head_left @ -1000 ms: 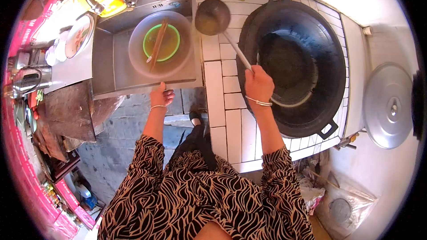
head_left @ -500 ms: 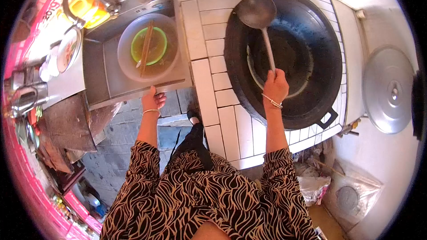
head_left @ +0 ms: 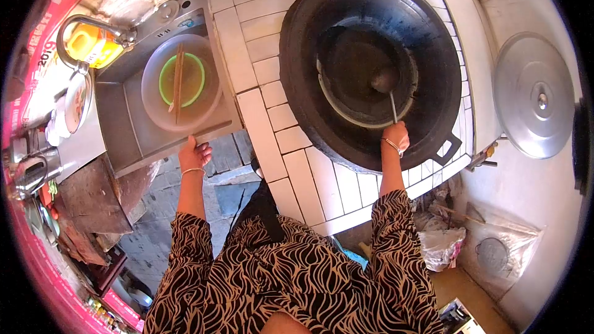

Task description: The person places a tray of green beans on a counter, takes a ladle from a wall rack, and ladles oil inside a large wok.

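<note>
My right hand grips the handle of a metal ladle, whose bowl is down in the middle of a large black wok. Dark liquid seems to lie at the wok's bottom. By the front edge of the sink, my left hand has its fingers apart and holds nothing. A translucent basin stands in the sink with a green-rimmed bowl inside it. Wooden chopsticks lie across that bowl.
A round metal lid leans against the right wall. White tiles run between sink and wok. A faucet and a yellow container are at the back left. Plastic bags lie below the counter.
My right hand has moved the ladle from the tiled strip beside the sink, over the wok's rim and down into the wok. The view has shifted rightward. My left hand stays near the sink's edge.
</note>
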`<state>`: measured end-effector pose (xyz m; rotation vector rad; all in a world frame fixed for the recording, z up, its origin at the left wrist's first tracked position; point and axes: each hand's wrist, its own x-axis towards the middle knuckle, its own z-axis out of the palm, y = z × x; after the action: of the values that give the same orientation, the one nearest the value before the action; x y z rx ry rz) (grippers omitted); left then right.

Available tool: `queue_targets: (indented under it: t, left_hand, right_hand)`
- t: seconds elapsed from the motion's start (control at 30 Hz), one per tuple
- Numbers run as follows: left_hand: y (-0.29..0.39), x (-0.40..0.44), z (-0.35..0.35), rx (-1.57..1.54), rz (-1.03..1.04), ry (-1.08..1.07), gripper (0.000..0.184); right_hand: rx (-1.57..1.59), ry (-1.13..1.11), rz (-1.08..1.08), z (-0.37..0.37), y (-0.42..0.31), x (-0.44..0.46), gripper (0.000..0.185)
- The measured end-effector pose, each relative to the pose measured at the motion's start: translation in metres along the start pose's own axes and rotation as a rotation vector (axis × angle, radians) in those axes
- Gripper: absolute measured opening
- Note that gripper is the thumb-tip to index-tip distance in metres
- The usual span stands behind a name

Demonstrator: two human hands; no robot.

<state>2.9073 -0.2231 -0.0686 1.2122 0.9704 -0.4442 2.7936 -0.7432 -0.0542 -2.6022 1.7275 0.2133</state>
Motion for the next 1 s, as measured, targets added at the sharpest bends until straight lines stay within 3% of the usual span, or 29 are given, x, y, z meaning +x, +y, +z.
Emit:
queue_targets:
  t: [0.27,0.43,0.77,1.0]
  left_hand:
    - [-0.009,0.012,-0.01,-0.132,-0.047,-0.142,0.043]
    - [-0.006,0.001,0.002,-0.048,0.005,-0.023,0.041]
    - [-0.018,0.022,-0.01,-0.057,-0.034,-0.017,0.045]
    - [-0.016,0.006,0.002,0.014,0.009,0.055,0.046]
  right_hand:
    - [0.345,-0.154,-0.152,0.019,-0.033,-0.014,0.02]
    - [0.916,-0.358,-0.032,0.032,-0.051,-0.026,0.013]
    - [1.043,-0.334,-0.309,-0.084,-0.108,-0.082,0.014]
    - [0.723,-0.093,-0.686,-0.107,-0.144,-0.124,0.013]
